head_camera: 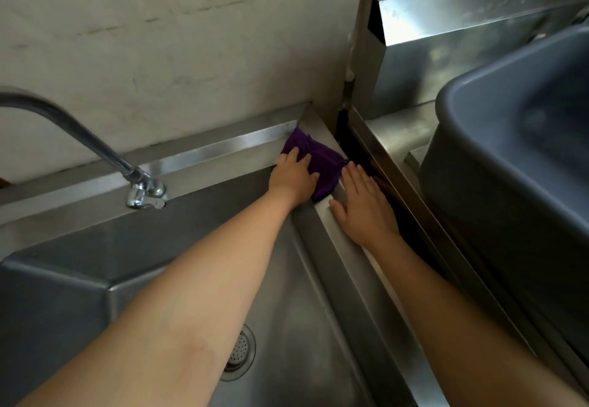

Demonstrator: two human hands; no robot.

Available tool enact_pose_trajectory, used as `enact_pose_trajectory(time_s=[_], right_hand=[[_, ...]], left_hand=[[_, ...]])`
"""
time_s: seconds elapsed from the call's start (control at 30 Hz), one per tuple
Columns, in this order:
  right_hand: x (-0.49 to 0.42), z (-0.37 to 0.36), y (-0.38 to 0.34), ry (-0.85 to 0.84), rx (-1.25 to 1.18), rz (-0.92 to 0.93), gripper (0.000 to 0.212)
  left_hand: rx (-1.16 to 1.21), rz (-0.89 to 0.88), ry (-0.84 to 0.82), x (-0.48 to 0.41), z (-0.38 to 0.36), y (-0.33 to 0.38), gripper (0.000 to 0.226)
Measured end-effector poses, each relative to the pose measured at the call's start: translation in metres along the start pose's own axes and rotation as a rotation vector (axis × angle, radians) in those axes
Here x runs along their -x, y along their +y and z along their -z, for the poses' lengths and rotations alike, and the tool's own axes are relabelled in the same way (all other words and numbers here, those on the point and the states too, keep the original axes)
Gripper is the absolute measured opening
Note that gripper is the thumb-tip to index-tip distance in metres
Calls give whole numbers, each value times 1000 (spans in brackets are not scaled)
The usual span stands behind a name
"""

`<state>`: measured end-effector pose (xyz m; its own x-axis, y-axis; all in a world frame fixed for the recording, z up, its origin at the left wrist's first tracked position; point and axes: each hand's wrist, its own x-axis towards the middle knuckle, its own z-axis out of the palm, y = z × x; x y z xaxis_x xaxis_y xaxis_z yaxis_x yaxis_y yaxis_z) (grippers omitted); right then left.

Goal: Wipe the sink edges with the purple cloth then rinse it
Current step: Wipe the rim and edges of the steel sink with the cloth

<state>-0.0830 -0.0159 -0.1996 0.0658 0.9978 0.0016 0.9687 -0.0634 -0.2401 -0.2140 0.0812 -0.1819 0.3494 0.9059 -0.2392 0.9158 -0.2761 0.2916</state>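
Note:
The purple cloth [322,161] lies bunched on the back right corner of the steel sink's rim [347,247]. My left hand [293,177] presses down on the cloth's left part, fingers spread over it. Just to the right, my right hand [363,202] rests flat on the sink's right edge, fingers apart, its fingertips touching the cloth's near corner. Both forearms reach across the basin.
A chrome faucet [140,186] stands on the back rim at left, its spout arching left. The drain strainer [240,352] shows in the basin, partly behind my left arm. A large grey tub [516,167] sits on the steel counter at right, past a dark gap.

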Motion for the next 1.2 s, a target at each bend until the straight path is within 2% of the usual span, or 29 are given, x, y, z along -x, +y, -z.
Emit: enact_pose_trajectory(time_s=[0.13,0.23,0.3,0.37,0.43,0.5,0.57,0.63,0.73,0.8,0.9,0.97,1.07,1.2], right_hand=[[0,-1,-7,50,-17,-45,74],[-14,1,-22,114,-74,4,81],[-30,3,-33,51,-76,95,84],[-44,1,-40,-39,-52,160,82],[-53,-1,-43,-95,4,200,76],[-60,-6,-44,-74,83,222,69],[-64,-8,-45,17,110,230,61],[-68,-8,-47,83,63,215,50],[-80,-3,-53,97,-33,153,36],[-88,1,-61,164,-184,70,31],[-92,5,-88,338,-394,1,36],[-94,7,-115,364,-419,5,35],[-99,-1,-150,259,-334,110,38],[-99,-34,-175,-132,-177,377,52]], left_hand=[[18,-5,-6,-2,2,-2,59],[87,-4,-39,-1,3,-4,60],[237,-20,-74,4,5,-10,60],[497,-36,-65,16,7,-20,60],[690,-33,33,33,12,-31,55],[605,-22,244,49,13,-50,51],[382,45,448,60,7,-76,53],[200,156,530,67,0,-105,59],[27,316,438,73,-7,-135,72],[-12,368,381,78,-11,-147,78],[0,397,364,88,-13,-160,82],[-48,378,377,93,-15,-164,83],[-83,347,388,101,-16,-171,82],[-128,272,334,106,-16,-184,83]])
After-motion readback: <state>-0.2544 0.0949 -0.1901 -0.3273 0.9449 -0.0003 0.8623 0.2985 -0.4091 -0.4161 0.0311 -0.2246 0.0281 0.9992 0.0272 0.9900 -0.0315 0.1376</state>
